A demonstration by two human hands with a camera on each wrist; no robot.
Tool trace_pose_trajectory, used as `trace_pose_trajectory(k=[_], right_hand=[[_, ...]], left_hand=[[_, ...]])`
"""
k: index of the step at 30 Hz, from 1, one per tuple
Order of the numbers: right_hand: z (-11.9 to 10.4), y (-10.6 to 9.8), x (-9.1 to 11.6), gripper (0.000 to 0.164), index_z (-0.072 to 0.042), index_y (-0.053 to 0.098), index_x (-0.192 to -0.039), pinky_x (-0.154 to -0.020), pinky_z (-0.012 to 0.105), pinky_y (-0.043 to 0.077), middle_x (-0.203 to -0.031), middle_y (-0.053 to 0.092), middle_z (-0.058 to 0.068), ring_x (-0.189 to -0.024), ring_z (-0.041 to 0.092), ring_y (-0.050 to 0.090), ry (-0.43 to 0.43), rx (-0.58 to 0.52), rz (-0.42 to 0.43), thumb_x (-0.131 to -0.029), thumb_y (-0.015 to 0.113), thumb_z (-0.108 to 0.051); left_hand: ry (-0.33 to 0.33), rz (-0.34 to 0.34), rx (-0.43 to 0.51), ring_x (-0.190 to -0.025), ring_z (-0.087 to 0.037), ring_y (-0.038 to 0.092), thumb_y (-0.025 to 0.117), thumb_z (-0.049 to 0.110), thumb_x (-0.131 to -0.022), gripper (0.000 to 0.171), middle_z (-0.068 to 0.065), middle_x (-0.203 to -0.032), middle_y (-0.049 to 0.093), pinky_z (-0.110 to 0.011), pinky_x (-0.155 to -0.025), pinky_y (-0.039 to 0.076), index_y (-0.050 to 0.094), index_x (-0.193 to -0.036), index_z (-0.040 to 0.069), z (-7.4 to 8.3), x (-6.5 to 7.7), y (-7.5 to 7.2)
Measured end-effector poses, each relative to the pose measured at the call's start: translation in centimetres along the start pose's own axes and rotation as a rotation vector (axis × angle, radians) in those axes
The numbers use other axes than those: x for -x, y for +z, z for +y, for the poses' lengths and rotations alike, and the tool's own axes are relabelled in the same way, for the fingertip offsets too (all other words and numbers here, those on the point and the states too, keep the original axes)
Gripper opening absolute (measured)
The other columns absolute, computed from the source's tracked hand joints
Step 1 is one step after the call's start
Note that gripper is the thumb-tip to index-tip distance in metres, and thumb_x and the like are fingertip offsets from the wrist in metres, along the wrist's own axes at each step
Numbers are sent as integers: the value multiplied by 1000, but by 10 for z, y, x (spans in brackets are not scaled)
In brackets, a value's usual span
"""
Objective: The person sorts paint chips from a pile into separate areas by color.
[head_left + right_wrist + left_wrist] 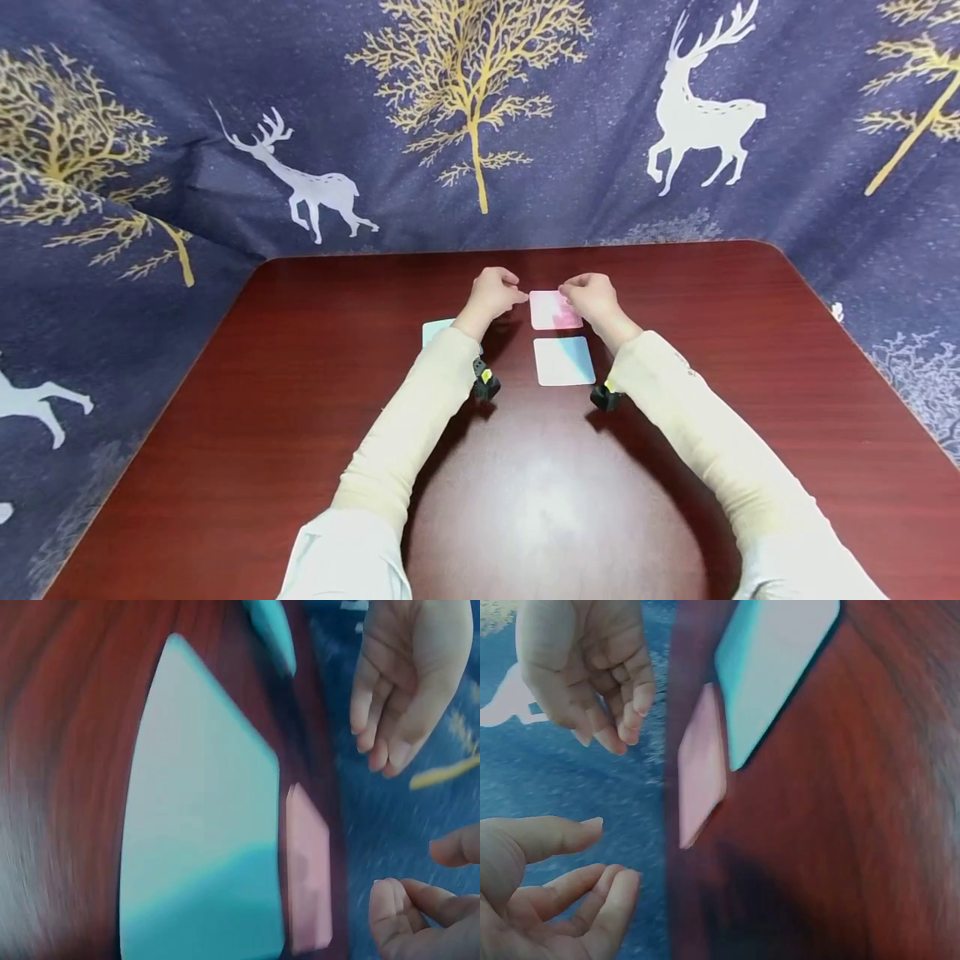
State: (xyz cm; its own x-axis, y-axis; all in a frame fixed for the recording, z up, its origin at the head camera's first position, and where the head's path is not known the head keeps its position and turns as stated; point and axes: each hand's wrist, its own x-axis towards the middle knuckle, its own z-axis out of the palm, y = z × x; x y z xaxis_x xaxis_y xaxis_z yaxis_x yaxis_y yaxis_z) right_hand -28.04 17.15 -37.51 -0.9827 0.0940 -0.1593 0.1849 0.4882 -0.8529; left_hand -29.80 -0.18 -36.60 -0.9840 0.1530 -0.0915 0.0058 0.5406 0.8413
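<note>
A pink, round-cornered square pad [551,310] lies flat on the table between my two hands. Just nearer to me is a pale blue square pad [564,362], its edge close to the pink one. My left hand [495,293] hovers by the pink pad's left corner; in the left wrist view its thumb and fingers [609,904] are apart with nothing between them. My right hand [591,296] overlaps the pink pad's right corner in the head view. In the right wrist view that hand [420,907] is relaxed, with a gap between thumb and fingers.
Another light blue pad [437,331] lies to the left, partly hidden under my left forearm. The reddish-brown table [300,350] ends at a back edge just beyond my hands. Behind it hangs a dark blue cloth [570,192] printed with deer and trees.
</note>
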Motion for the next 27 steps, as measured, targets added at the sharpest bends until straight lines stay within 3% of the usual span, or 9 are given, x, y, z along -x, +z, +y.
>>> trace_pose_trajectory(k=[5, 12, 20, 27], right_hand=[[-20, 14, 16, 36, 8, 55, -125, -94, 39, 51, -124, 58, 25, -110, 35, 59, -29, -102, -71, -95, 51, -13], [-41, 42, 37, 38, 7, 54, -126, -95, 42, 50, -123, 59, 26, -105, 33, 62, -62, -148, -186, -94, 53, -14], [-52, 72, 42, 37, 11, 52, -125, -96, 39, 50, -125, 58, 25, -113, 39, 57, -43, -242, -251, -94, 53, -9], [-51, 95, 40, 37, 11, 54, -123, -97, 38, 50, -121, 59, 26, -109, 35, 59, -11, -255, -288, -93, 54, -10]], left_hand=[[-20, 9, -18, -96, -33, 67, 70, 11, -85, 40, -17, -114, 65, -29, -76, 57, 59, -120, -2, 1, 12, -25], [-56, 60, -116, -100, -28, 66, 71, 15, -84, 41, -15, -114, 66, -34, -84, 55, 60, -121, -1, -15, 33, -55], [-81, 107, -173, -110, -29, 60, 69, 18, -86, 41, -17, -115, 66, -39, -92, 50, 61, -121, -2, -43, 51, -75], [-113, 156, -137, -111, -32, 57, 67, 19, -87, 39, -18, -117, 65, -41, -91, 49, 61, -120, -1, -69, 61, -81]])
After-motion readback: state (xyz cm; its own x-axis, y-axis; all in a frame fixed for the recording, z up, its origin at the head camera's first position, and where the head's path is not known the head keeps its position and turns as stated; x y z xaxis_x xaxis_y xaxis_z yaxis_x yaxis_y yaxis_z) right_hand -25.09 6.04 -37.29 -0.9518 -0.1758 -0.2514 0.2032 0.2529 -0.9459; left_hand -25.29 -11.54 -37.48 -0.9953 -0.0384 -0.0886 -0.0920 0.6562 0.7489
